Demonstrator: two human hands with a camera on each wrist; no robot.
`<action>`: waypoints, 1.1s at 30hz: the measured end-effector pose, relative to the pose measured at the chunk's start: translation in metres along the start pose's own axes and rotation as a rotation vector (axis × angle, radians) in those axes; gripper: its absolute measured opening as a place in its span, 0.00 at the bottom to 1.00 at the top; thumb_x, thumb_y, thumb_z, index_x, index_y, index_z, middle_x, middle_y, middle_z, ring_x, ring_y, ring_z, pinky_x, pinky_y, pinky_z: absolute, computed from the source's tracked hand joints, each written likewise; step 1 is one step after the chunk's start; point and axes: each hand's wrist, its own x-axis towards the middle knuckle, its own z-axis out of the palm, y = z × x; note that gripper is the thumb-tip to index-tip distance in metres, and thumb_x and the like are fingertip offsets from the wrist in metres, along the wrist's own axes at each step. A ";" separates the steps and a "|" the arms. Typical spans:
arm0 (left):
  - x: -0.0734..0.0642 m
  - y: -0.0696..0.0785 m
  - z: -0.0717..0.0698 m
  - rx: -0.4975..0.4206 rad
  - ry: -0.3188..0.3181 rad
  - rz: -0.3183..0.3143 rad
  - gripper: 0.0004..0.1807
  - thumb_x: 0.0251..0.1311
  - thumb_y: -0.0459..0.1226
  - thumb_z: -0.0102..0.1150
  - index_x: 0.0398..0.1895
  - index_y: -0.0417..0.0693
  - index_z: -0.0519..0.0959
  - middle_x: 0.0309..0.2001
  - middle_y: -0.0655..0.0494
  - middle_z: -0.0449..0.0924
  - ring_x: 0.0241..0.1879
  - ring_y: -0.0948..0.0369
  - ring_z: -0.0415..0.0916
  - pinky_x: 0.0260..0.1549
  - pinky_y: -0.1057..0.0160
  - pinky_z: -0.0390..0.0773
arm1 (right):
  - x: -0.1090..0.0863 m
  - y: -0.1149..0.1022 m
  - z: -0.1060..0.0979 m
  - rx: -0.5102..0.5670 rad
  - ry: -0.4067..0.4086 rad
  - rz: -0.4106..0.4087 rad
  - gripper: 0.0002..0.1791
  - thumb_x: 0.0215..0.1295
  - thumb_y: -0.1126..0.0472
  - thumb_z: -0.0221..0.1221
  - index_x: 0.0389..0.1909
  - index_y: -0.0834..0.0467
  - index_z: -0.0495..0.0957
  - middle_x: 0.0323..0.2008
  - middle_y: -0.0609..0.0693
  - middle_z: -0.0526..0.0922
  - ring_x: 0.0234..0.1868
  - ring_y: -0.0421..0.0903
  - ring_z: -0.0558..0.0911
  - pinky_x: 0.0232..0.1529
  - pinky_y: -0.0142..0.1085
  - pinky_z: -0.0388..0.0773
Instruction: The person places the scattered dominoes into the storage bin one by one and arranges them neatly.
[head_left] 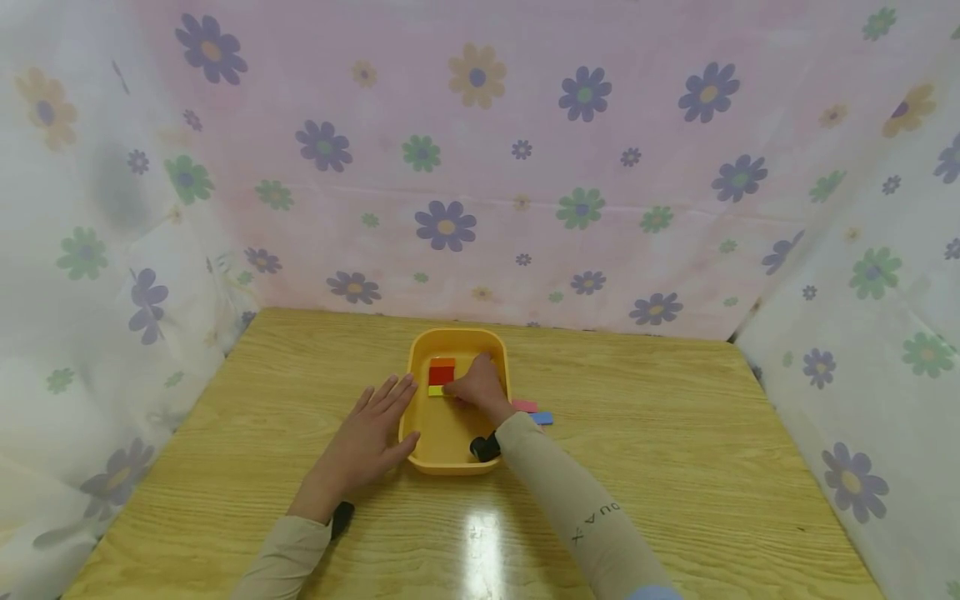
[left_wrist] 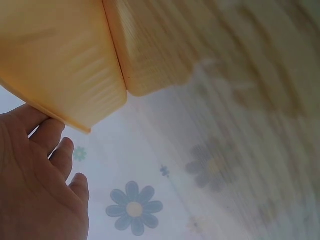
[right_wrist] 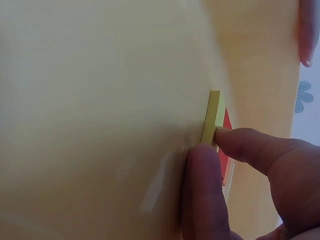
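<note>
On the table stands a yellow plastic tray (head_left: 442,429). My left hand (head_left: 367,442) lies along its left side with spread, fairly straight fingers touching the rim, as the left wrist view also shows from low beside the tray wall (left_wrist: 65,65). Inside the tray my right hand (head_left: 481,387) pinches a small flat yellow block (right_wrist: 212,117) between thumb and fingers. That block lies against a red block (head_left: 442,376), with an orange block (head_left: 442,362) beyond it, forming a short row on the tray floor. The right hand covers part of the yellow block in the head view.
To the right of the tray, a pink block (head_left: 525,407) and a blue block (head_left: 541,418) lie on the wooden table (head_left: 645,475), partly behind the right forearm. A black wrist device (head_left: 486,448) hangs over the tray's near right corner. Flowered curtains (head_left: 517,183) enclose the table.
</note>
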 end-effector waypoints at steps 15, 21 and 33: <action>0.000 0.002 -0.002 -0.001 -0.007 -0.004 0.41 0.69 0.50 0.59 0.78 0.41 0.60 0.79 0.48 0.57 0.79 0.46 0.50 0.76 0.37 0.50 | 0.005 -0.002 -0.004 0.000 -0.046 0.053 0.28 0.63 0.60 0.68 0.53 0.72 0.66 0.16 0.52 0.78 0.14 0.44 0.80 0.21 0.31 0.81; 0.001 0.003 -0.002 -0.003 -0.006 -0.004 0.41 0.68 0.50 0.60 0.78 0.41 0.60 0.79 0.48 0.57 0.79 0.46 0.50 0.76 0.37 0.50 | 0.000 -0.004 -0.014 0.020 -0.085 0.046 0.17 0.67 0.60 0.64 0.41 0.73 0.73 0.16 0.50 0.77 0.18 0.45 0.83 0.25 0.30 0.79; 0.002 0.004 -0.002 0.017 -0.015 -0.005 0.41 0.68 0.50 0.59 0.78 0.40 0.60 0.79 0.48 0.57 0.79 0.45 0.50 0.76 0.37 0.49 | -0.011 -0.013 -0.040 0.294 -0.301 0.009 0.31 0.76 0.60 0.54 0.73 0.70 0.60 0.55 0.69 0.80 0.52 0.61 0.86 0.47 0.43 0.87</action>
